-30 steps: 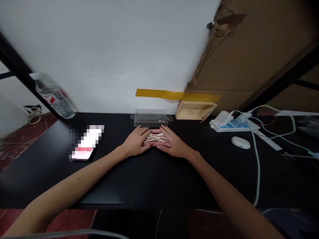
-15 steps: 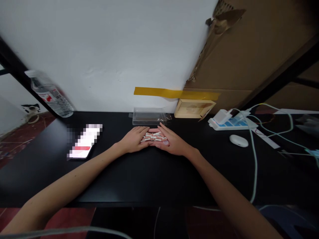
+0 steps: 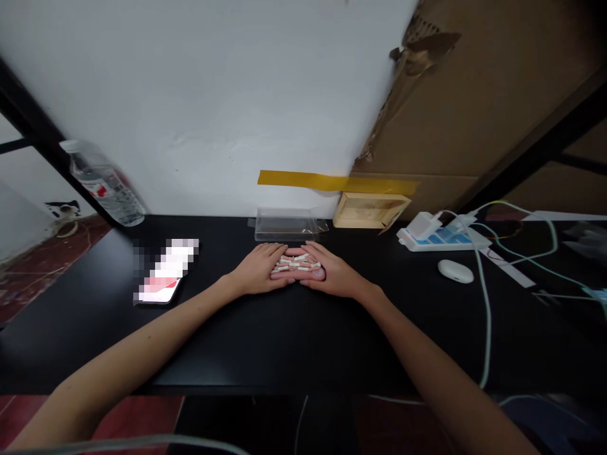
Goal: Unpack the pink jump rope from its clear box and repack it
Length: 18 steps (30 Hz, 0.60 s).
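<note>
A small pink rounded case or frame [image 3: 298,275] lies on the black table in front of me, filled with several short white and pink rod-like pieces [image 3: 297,263]. I cannot make out exactly what it is. My left hand [image 3: 260,268] grips its left end, the thumb along the near edge and the fingers over the far side. Around the right end curves my right hand [image 3: 334,272], held the same way. Both palms hide the ends. Just behind stands a clear plastic box [image 3: 286,225].
To the left are a phone [image 3: 165,275] with a lit screen and a leaning plastic bottle [image 3: 108,186]. A shallow wooden frame [image 3: 370,210], a power strip [image 3: 443,239] with chargers, a white earbud case [image 3: 455,271] and loose cables [image 3: 484,316] occupy the right of the black table [image 3: 265,341].
My thumbs have drawn slightly apart along the near edge, so more of the pink case shows. The view has shifted a little; other things stay in place.
</note>
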Motion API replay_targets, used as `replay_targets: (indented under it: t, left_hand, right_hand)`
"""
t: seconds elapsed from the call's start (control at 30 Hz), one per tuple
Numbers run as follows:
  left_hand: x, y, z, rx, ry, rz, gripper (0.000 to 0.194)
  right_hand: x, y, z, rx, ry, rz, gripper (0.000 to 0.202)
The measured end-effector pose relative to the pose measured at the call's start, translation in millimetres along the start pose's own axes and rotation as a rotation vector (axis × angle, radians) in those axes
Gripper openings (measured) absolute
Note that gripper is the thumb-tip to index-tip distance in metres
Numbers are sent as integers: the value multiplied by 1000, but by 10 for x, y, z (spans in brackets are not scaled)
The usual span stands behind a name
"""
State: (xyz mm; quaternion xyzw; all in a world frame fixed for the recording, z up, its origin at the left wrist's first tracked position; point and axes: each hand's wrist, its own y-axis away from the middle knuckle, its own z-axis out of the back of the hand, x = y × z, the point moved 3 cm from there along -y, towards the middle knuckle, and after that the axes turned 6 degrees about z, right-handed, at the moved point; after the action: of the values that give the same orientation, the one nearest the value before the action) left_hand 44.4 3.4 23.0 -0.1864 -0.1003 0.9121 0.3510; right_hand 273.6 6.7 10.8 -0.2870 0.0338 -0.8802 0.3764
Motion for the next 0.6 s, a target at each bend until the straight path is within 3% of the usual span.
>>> replay_targets:
  t: [0.2,0.33,0.47,0.6]
  left_hand:
    - [-55,-18,35,25,9,79,72]
    - [-148,-67,42,25,-24,132,60]
    - [-181,-127,1,18,-77,224,47]
    - [-139,-145,3,-60,48,329,35]
  right_hand:
    - [32,-33,40,-175,-44,62,79]
    - [93,-69,97,-281,-92,54,72]
    - [141,-96,90,-293,-126,53,67]
    - [176,-87,109,-291,-190,74,66]
